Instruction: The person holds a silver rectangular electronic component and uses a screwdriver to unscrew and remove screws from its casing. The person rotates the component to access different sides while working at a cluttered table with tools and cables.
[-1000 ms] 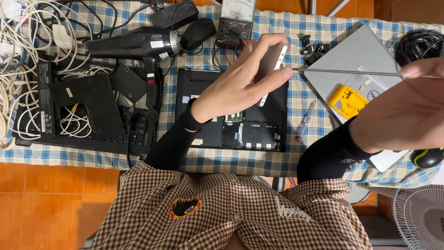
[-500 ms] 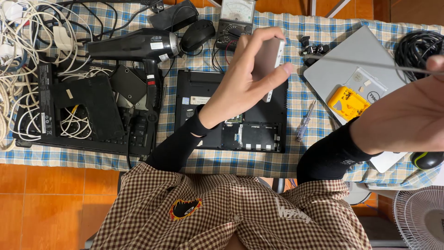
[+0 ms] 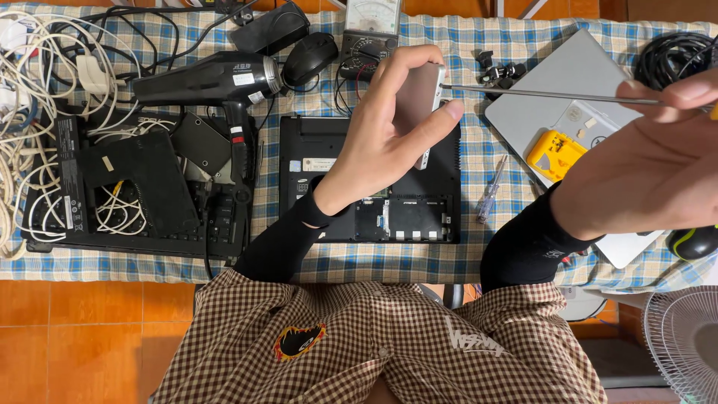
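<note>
Clamped between the thumb and fingers of my left hand (image 3: 385, 131) is a small silver phone (image 3: 419, 97), held up on its edge above the far middle of the table. My right hand (image 3: 643, 168) is closed around the handle end of a long thin screwdriver (image 3: 546, 94), and its tip touches the top side edge of the phone. Under my left hand lies an open black laptop base (image 3: 407, 198) on the checked tablecloth (image 3: 479, 254), near the middle of the table. Just to the right of it lies a small screwdriver with a clear handle (image 3: 490, 196). Toward the right edge sits a closed grey laptop (image 3: 565, 82) with a little yellow tool (image 3: 555, 153) on it. A coil of black cable (image 3: 673, 56) is in the far right corner, and a black mouse (image 3: 692, 241) sits by the right edge. At the far edge I see a meter with a dial (image 3: 372, 22) and another black mouse (image 3: 310, 58). A black hair dryer (image 3: 213, 78) lies left of that. Nearer the left edge is another opened laptop (image 3: 134, 191), and white cables (image 3: 30, 97) are piled in the far left corner. A white fan (image 3: 684, 344) stands on the floor at the near right.
</note>
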